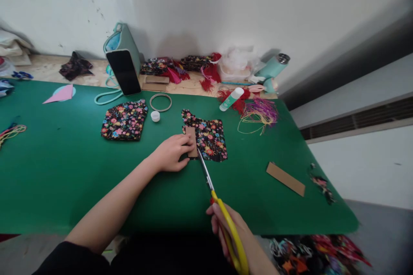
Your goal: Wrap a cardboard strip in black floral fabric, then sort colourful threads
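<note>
Your left hand (172, 152) pins the card (192, 141) flat on the fabric (209, 137) mid-mat; right hand (230, 227) grips the scissors (214, 193) closed-fisted, so keep blades tight along the card edge.

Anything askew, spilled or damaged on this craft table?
A glue bottle lies on its side, its white cap off and apart near the ring. Loose threads sprawl on the green mat, and fabric scraps sit at its right edge.
</note>
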A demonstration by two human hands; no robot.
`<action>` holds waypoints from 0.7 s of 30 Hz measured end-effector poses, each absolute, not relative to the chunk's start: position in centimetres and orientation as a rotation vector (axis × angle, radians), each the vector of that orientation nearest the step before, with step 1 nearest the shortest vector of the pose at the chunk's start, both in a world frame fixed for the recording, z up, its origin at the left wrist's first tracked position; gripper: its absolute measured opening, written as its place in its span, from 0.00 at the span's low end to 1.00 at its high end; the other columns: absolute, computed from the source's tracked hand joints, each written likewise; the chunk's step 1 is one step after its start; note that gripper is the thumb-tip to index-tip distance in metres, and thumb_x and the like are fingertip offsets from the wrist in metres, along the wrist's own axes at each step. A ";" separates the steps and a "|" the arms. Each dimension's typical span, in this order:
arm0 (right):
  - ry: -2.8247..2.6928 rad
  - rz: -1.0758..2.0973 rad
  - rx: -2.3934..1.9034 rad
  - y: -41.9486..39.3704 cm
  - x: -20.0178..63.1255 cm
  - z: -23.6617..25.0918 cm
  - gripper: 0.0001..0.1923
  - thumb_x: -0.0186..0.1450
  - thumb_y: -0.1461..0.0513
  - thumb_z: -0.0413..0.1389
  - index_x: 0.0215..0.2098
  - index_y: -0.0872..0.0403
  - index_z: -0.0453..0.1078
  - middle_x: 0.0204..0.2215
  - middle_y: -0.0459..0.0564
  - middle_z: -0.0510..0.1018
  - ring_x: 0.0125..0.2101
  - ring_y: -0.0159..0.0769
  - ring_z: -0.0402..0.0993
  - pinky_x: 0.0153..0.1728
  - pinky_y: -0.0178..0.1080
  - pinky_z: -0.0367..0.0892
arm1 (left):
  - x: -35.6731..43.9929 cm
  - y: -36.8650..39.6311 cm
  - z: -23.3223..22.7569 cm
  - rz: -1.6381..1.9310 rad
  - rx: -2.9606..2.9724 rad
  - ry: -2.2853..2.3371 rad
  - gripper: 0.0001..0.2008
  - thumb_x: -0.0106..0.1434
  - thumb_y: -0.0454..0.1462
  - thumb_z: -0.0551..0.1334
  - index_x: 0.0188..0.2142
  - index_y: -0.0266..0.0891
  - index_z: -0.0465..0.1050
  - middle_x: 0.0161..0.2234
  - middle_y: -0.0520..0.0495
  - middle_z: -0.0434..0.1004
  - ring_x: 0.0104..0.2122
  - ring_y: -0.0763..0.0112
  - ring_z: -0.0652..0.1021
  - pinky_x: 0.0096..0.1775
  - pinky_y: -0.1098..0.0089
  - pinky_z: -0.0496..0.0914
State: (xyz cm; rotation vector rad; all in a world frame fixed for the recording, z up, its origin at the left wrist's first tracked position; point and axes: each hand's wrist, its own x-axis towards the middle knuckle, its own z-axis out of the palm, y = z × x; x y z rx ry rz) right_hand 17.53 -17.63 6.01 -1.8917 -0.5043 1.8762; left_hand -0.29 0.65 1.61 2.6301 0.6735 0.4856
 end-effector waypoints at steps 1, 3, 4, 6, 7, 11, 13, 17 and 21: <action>-0.499 1.882 -1.869 -17.8 17.7 5.6 0.30 0.53 0.36 0.53 0.35 0.53 0.63 0.20 0.38 0.68 0.09 0.20 0.59 0.08 0.26 0.53 | -0.3 0.6 1.6 0.482 2.627 0.674 0.19 0.57 0.35 0.59 0.47 0.31 0.73 0.48 0.35 0.74 0.56 0.52 0.70 0.56 0.55 0.66; -0.501 1.898 -1.829 -18.0 18.0 4.9 0.31 0.54 0.36 0.52 0.37 0.53 0.63 0.20 0.39 0.69 0.09 0.21 0.60 0.08 0.26 0.54 | -0.3 0.6 1.7 0.477 2.624 0.679 0.19 0.57 0.35 0.59 0.48 0.31 0.73 0.48 0.36 0.74 0.56 0.51 0.70 0.56 0.55 0.66; -0.511 1.908 -1.817 -18.1 18.2 4.6 0.32 0.54 0.35 0.52 0.37 0.53 0.63 0.20 0.40 0.70 0.09 0.22 0.61 0.08 0.26 0.55 | -0.3 0.6 1.7 0.476 2.624 0.682 0.19 0.57 0.35 0.59 0.48 0.31 0.73 0.48 0.36 0.74 0.56 0.51 0.70 0.56 0.55 0.66; -0.538 1.921 -1.807 -18.2 18.3 4.5 0.31 0.55 0.35 0.51 0.38 0.53 0.63 0.21 0.40 0.71 0.10 0.22 0.61 0.08 0.27 0.56 | -0.3 0.6 1.7 0.473 2.625 0.685 0.19 0.57 0.35 0.59 0.48 0.32 0.73 0.48 0.37 0.74 0.56 0.51 0.70 0.56 0.55 0.66; -0.545 1.925 -1.811 -18.1 18.2 4.6 0.31 0.56 0.35 0.51 0.38 0.53 0.63 0.21 0.40 0.71 0.10 0.22 0.61 0.09 0.27 0.56 | -0.3 0.6 1.7 0.471 2.624 0.685 0.19 0.57 0.35 0.59 0.48 0.32 0.73 0.48 0.37 0.74 0.56 0.51 0.70 0.56 0.55 0.66; -0.560 1.930 -1.890 -17.6 17.8 5.8 0.30 0.56 0.35 0.50 0.35 0.52 0.63 0.21 0.39 0.68 0.11 0.22 0.59 0.10 0.27 0.55 | -0.3 0.6 1.7 0.466 2.611 0.678 0.19 0.57 0.35 0.59 0.48 0.31 0.73 0.48 0.35 0.74 0.56 0.51 0.69 0.56 0.54 0.66; -0.606 1.926 -1.914 -17.4 17.6 6.4 0.29 0.56 0.35 0.49 0.33 0.51 0.62 0.21 0.39 0.67 0.12 0.22 0.58 0.11 0.28 0.55 | -0.4 0.6 1.8 0.461 2.605 0.673 0.19 0.58 0.35 0.59 0.48 0.32 0.72 0.48 0.35 0.74 0.57 0.51 0.69 0.56 0.53 0.66; -0.730 1.890 -1.940 -16.9 17.7 6.8 0.30 0.57 0.34 0.47 0.33 0.51 0.63 0.22 0.40 0.67 0.13 0.23 0.59 0.13 0.30 0.55 | -0.4 0.6 1.8 0.453 2.604 0.672 0.19 0.58 0.34 0.59 0.49 0.32 0.72 0.49 0.35 0.73 0.57 0.51 0.68 0.56 0.52 0.65; -0.795 1.842 -1.994 -16.6 17.9 7.0 0.27 0.59 0.37 0.48 0.35 0.51 0.64 0.21 0.40 0.66 0.14 0.25 0.61 0.14 0.31 0.56 | -0.4 0.7 1.9 0.443 2.611 0.679 0.19 0.58 0.34 0.59 0.49 0.35 0.72 0.48 0.37 0.73 0.57 0.52 0.69 0.55 0.53 0.66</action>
